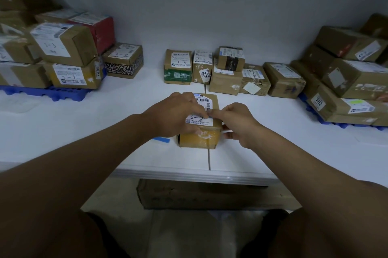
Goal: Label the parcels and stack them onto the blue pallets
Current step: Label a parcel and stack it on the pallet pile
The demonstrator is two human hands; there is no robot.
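the left hand (175,114) lies curled over the top of a small parcel (199,138) on the white worktop (273,131). the right hand (237,122), at the parcel's other side, pinches at its white label (199,120), fingertips meeting the left hand's.

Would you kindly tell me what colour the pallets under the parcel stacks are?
Blue; the left pallet shows it best in the head view.
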